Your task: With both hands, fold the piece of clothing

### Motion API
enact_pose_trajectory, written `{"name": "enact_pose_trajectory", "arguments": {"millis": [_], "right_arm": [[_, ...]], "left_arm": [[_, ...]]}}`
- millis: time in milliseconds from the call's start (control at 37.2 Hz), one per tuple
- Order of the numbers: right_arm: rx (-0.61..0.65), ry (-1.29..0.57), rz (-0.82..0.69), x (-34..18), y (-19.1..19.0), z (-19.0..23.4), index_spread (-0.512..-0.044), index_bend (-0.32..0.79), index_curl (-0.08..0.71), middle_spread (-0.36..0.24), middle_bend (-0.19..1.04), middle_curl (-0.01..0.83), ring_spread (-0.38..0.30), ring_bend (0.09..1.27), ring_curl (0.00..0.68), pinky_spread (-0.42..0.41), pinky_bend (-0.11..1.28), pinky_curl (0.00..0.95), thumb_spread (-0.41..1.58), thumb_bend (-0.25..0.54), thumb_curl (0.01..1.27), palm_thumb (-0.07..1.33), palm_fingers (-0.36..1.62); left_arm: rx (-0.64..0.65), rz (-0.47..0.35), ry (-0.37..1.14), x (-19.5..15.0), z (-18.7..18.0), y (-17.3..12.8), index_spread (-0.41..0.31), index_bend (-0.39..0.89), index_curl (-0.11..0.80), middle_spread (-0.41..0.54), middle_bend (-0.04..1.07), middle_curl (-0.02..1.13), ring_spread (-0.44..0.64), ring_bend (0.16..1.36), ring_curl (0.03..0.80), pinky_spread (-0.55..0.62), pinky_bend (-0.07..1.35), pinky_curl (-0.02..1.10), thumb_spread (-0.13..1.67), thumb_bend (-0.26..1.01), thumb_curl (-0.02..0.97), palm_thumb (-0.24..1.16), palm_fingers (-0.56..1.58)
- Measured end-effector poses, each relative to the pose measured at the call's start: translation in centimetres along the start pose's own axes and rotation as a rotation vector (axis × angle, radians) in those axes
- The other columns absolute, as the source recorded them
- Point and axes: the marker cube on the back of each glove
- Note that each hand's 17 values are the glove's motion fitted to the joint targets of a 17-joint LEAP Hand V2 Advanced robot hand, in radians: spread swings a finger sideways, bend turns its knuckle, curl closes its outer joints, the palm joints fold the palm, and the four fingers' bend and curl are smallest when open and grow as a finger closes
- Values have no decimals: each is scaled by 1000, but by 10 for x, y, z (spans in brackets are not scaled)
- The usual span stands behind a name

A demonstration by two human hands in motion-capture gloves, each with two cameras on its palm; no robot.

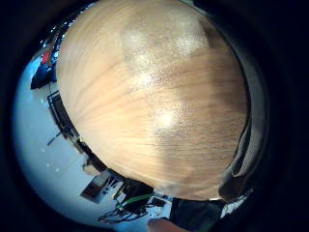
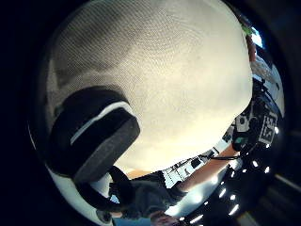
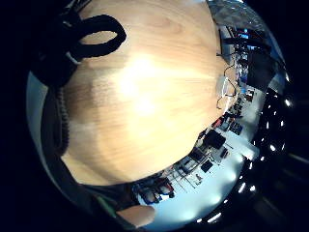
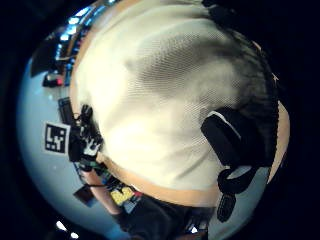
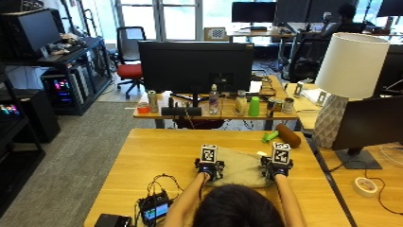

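A beige-grey piece of clothing [image 5: 240,171] lies folded into a small pad on the wooden table [image 5: 163,151], just in front of the person. My left hand [image 5: 209,168] rests on its left edge and my right hand [image 5: 277,167] on its right edge. In the left thumb side palm view the woven cloth [image 2: 174,80] lies smooth and close, with the black thumb [image 2: 94,136] lying over it. The right thumb side palm view shows the same cloth [image 4: 160,95] and the thumb [image 4: 235,137] near its edge. Both little finger side views look at bare table [image 1: 145,96] [image 3: 145,106].
A brown roller [image 5: 288,135] and a green object [image 5: 269,137] lie beyond the cloth. A small screen device with cables [image 5: 154,210] sits at the near left. To the right are a white lamp [image 5: 349,80] and a tape roll [image 5: 363,187]. A monitor [image 5: 195,66] stands behind.
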Motion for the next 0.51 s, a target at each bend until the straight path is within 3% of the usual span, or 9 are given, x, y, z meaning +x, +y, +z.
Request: {"name": "enact_pose_trajectory", "arguments": {"millis": [269, 511], "right_arm": [[0, -53, -14, -4, -4, 14, -403, 82, 171, -121, 111, 322, -94, 597, 408, -14, 819, 409, 1222, -12, 218, 779, 473], [51, -30, -25, -9, -10, 14, -415, 61, 140, -89, 103, 270, -101, 685, 416, -117, 973, 427, 1214, -14, 217, 776, 491]], "left_arm": [[7, 12, 5, 0, 3, 0, -85, 131, 282, 189, 177, 235, 371, 541, 338, 374, 604, 343, 1109, -26, 190, 99, -62], [7, 18, 11, 0, 4, 0, -95, 129, 270, 194, 170, 246, 396, 535, 327, 390, 565, 334, 1112, -20, 198, 87, -72]]}}
